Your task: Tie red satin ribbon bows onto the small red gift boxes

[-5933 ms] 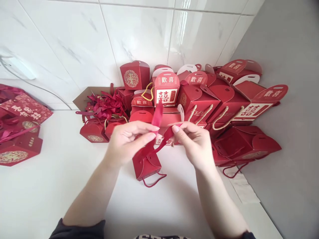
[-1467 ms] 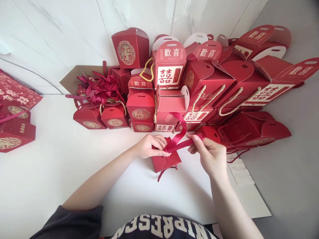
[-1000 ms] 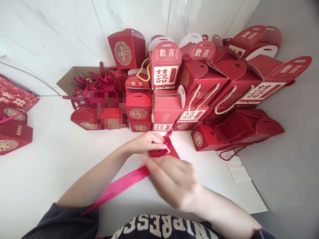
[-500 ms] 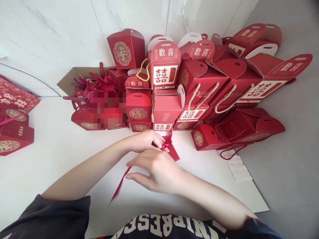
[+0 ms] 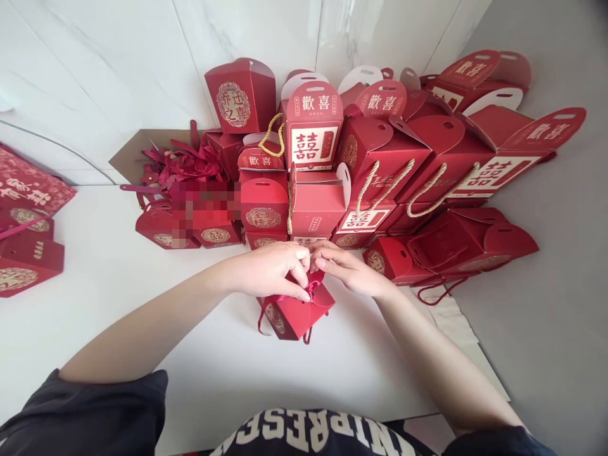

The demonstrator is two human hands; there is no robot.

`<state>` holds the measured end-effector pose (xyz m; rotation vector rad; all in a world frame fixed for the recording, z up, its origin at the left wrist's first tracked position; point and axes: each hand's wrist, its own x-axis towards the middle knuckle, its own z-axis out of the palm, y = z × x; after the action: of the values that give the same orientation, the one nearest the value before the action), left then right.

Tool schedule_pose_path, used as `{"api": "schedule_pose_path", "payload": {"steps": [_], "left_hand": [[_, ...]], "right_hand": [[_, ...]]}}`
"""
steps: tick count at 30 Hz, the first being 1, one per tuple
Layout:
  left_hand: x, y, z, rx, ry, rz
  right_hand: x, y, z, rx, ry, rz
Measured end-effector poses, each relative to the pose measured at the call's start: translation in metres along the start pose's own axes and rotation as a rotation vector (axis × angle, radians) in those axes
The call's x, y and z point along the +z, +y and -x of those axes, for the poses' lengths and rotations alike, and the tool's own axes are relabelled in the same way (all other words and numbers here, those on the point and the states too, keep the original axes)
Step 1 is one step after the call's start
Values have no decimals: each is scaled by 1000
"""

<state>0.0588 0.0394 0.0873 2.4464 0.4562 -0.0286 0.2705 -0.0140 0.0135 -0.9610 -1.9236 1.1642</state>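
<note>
Back across goes the right hand [image 5: 350,272]: half a second ago it reached over in front of the left hand [image 5: 270,268], and now it is on the far right side of the small red box [image 5: 311,315], whose round gold emblem has turned into sight. That box sits on the white table [image 5: 213,373], right in front of the person, flaps folded together on top, dark red cord handle [image 5: 308,335] hanging at the near side. Across its top runs the red ribbon [image 5: 313,286], knotted in the middle, one tail dropping off the left side. Left thumb and forefinger come down to a tight pinch on the ribbon by the knot, the other fingers curled in. Right fingers reach in bent from the other side, thumb just apart from them, nearly meeting the left fingers; whether they grip ribbon I cannot tell. Just beyond, stacked red gift boxes [image 5: 316,196] line up, several with cream rope handles [image 5: 430,193]. Off to the left, loose ribbons [image 5: 190,166] spill from an open brown carton [image 5: 129,155], partly blurred over, while behind everything rises the pale tiled wall [image 5: 247,38].
</note>
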Motion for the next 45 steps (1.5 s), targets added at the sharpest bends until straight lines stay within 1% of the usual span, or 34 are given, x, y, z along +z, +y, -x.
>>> {"api": "schedule_pose_path", "payload": {"steps": [4,7,9,11,13,15,17,19,20,22,24,26,28,31,33,35,37,40,41,42,43,45], "left_hand": [[-9,4,4,-28,-93,31],[-13,4,3,-129,-168,66],[-14,1,1,-196,-238,96],[-15,-4,-2,-244,-328,163],[-15,-13,-6,-288,-427,283],[-14,-25,-10,-357,-507,425],[-14,-35,-13,-433,-547,521],[-12,-42,-15,-467,-556,563],[-12,-43,-15,-463,-549,565],[-10,-41,-14,-412,-504,524],[-8,-36,-11,-334,-433,456],[-6,-30,-7,-292,-359,403],[-3,-25,-3,-330,-275,375],[2,-21,1,-385,-172,382],[6,-19,3,-373,-138,390],[9,-16,4,-369,-98,347],[12,-11,7,-351,-62,272],[16,-2,12,-291,-31,185],[18,0,14,-266,-14,162],[21,1,16,-241,20,132],[25,1,18,-213,82,89],[37,-3,20,-139,284,-41]], "right_hand": [[1,-12,0,7,-55,-58],[3,-15,-2,15,-103,-53],[5,-14,-3,24,-115,-77],[8,-11,-3,21,-65,-126],[12,-11,-1,7,50,-168],[17,-14,4,-10,156,-158],[24,-19,11,-56,196,-69],[33,-24,18,-159,174,94],[38,-27,21,-219,151,194],[46,-29,25,-306,102,383],[52,-28,28,-339,77,522],[55,-25,29,-346,73,592],[57,-22,29,-351,77,619],[59,-20,30,-350,92,607],[59,-20,31,-346,100,569],[57,-22,31,-328,88,489],[51,-23,29,-266,121,377],[40,-19,20,-113,270,266],[37,-17,16,-77,285,254],[34,-14,13,-61,263,253],[33,-12,10,-61,220,261],[32,-7,7,-82,152,287]]}}
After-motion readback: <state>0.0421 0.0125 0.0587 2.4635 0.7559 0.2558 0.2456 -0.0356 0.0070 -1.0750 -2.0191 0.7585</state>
